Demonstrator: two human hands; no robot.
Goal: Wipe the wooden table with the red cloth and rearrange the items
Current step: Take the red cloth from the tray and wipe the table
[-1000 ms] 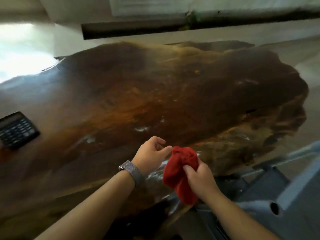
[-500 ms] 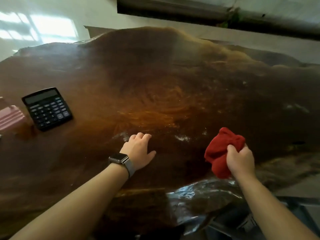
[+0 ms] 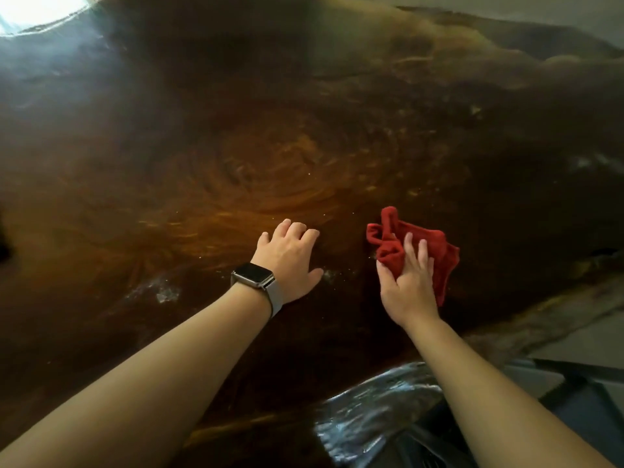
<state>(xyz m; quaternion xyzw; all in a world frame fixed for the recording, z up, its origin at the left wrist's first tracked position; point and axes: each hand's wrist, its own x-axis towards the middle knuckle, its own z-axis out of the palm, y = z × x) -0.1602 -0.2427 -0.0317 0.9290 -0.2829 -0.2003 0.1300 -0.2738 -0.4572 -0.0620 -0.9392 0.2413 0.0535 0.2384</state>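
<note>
My right hand (image 3: 407,285) loosely pins the red cloth (image 3: 423,246), fingers half spread. It looks soft and floppy, so I'd bunch its middle. My left hand (image 3: 288,261) lies flat, empty, on the table (image 3: 236,157).

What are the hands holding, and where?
The right hand presses the red cloth by its near left part. The left hand rests empty on the table.

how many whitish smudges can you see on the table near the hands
2. One whitish smudge lies on the dark wooden table left of the watch-wearing left hand; a smaller one sits by that thumb. Others may hide under the crumpled red cloth.
</note>
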